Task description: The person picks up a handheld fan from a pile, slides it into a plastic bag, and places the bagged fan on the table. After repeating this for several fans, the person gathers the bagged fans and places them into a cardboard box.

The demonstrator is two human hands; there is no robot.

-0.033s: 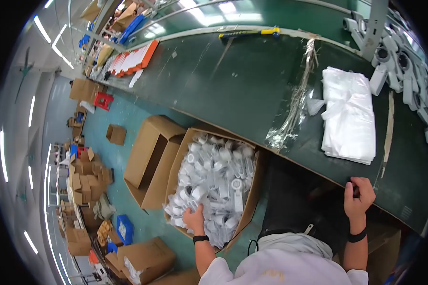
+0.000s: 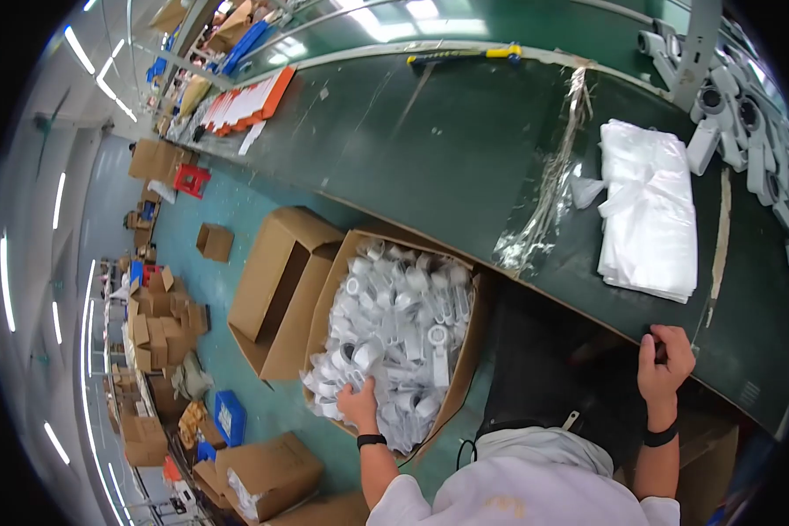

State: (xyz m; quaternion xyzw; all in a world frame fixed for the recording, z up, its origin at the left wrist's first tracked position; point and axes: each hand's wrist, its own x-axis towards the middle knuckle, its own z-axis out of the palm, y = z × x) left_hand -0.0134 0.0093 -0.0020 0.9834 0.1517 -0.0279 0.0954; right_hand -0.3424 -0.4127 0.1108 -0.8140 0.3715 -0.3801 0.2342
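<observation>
Resting almost unchanged: left hand (image 2: 357,405) among bagged white devices (image 2: 403,307), right hand (image 2: 666,368) at counter (image 2: 430,149) edge

Compared with the earlier frame, the pose is holding nearly constant. Left hand is reaching over the near-left rim of the open carton (image 2: 463,364); thumb and fingers are bending against the clear-wrapped devices. Cannot tell whether they are closing around one. The devices are filling the carton and are keeping the same arrangement.

Right hand is curling loosely at the counter's near edge, in much the same pose. Cannot tell whether it is holding anything.

Main difference: the counter and its contents are appearing slightly higher and further right, consistent with a small camera shift. The stack of clear bags (image 2: 649,228) is lying beyond the right hand, the yellow-and-dark tool (image 2: 465,59) along the far edge, unwrapped devices (image 2: 749,131) heaping at far right. A second carton (image 2: 263,298) is standing left of the filled one.
</observation>
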